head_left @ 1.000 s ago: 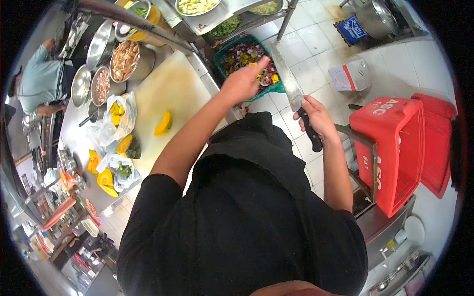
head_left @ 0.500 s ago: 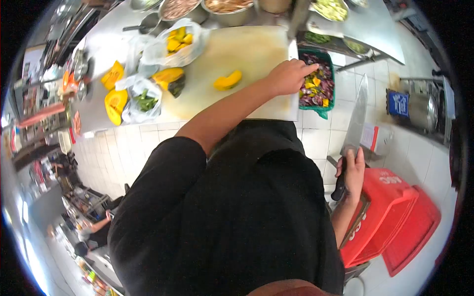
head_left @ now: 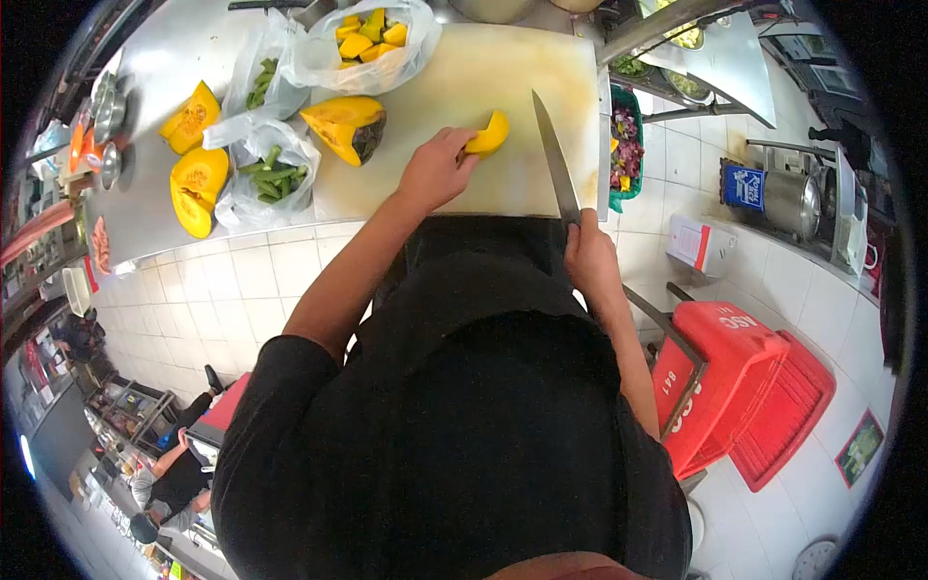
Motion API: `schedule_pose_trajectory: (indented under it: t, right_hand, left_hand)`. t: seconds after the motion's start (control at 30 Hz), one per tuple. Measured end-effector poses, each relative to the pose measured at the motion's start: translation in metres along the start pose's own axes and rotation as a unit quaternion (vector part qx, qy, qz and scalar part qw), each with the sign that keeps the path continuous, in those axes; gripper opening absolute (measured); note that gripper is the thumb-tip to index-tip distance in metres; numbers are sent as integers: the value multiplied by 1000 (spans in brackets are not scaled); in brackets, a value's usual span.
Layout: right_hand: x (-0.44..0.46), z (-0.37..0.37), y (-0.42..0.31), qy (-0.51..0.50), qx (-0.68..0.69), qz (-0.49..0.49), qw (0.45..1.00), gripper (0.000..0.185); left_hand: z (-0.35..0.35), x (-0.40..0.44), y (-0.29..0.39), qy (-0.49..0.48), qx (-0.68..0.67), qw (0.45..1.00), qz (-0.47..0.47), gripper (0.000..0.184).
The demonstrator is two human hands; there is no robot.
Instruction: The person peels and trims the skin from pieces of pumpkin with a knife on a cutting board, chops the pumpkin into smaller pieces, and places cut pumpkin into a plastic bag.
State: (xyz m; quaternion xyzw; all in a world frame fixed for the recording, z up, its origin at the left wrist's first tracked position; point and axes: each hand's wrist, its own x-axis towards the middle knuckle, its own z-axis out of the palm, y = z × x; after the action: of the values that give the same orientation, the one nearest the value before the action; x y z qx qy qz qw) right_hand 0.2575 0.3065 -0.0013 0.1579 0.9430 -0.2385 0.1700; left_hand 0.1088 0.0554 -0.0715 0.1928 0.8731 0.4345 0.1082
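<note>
My left hand (head_left: 439,171) grips one end of a yellow pumpkin slice (head_left: 490,135) on the white cutting board (head_left: 541,58). To its right, my right hand (head_left: 592,255) is closed round the handle of a large kitchen knife (head_left: 555,155), whose blade points away from me over the board. The blade and the slice are apart. A bigger pumpkin wedge (head_left: 340,126) rests near the board's left edge. Behind it sits a plastic bag (head_left: 416,58) of cut pumpkin chunks (head_left: 360,44).
Two pumpkin pieces (head_left: 196,191) and plastic bags of green vegetables (head_left: 275,182) lie on the steel table (head_left: 145,227). A green basket of scraps (head_left: 626,150) stands beyond the board's right edge. Red bins (head_left: 725,387) are at my right. Another person (head_left: 179,483) is at far left.
My left hand has moved back from the scrap basket and taken hold of the pumpkin slice. My right hand has brought the knife leftward, over the board.
</note>
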Motion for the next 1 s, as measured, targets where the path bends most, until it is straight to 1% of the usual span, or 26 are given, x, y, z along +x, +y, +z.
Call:
schedule_pose_trajectory:
  t: [0.03, 0.13, 0.23, 0.33, 0.47, 0.57, 0.67, 0.77, 0.83, 0.87, 1.0]
  right_hand:
    - [-4, -6, -15, 0, -8, -5, 1000, 17]
    - [-14, -17, -44, -40, -47, 7, 998, 19]
    - [-12, -19, -48, -76, -73, 1, 994, 19]
    - [-7, -21, -49, -106, -107, 11, 988, 15]
    - [-2, -32, -56, -132, -116, 11, 984, 14]
    - [4, -32, -49, -132, -114, -5, 985, 14]
    - [14, -24, -55, -157, -108, 26, 981, 15]
    - [35, 16, -43, -143, -85, 3, 986, 17]
    - [52, 29, -40, -112, -60, -22, 992, 17]
    - [58, 33, -39, -94, -46, -36, 994, 18]
    - [61, 21, -35, -90, -42, -37, 994, 17]
  left_hand:
    - [5, -2, 0, 8, -4, 1000, 8, 36]
    - [8, -2, 0, 9, -16, 1000, 3, 35]
    - [12, -3, -6, 29, -24, 999, 26, 35]
    - [12, -4, -9, 53, -33, 996, 66, 34]
    - [13, -5, -6, 37, -34, 998, 43, 29]
    - [13, -5, -7, 32, -36, 998, 32, 28]
    - [15, -5, -8, 46, -43, 997, 39, 28]
    - [20, -4, -11, 73, -48, 994, 62, 28]
    - [19, -5, -11, 79, -37, 994, 67, 28]
    - [18, -5, -10, 77, -33, 995, 60, 28]
    - [16, -4, -5, 69, -28, 996, 48, 31]
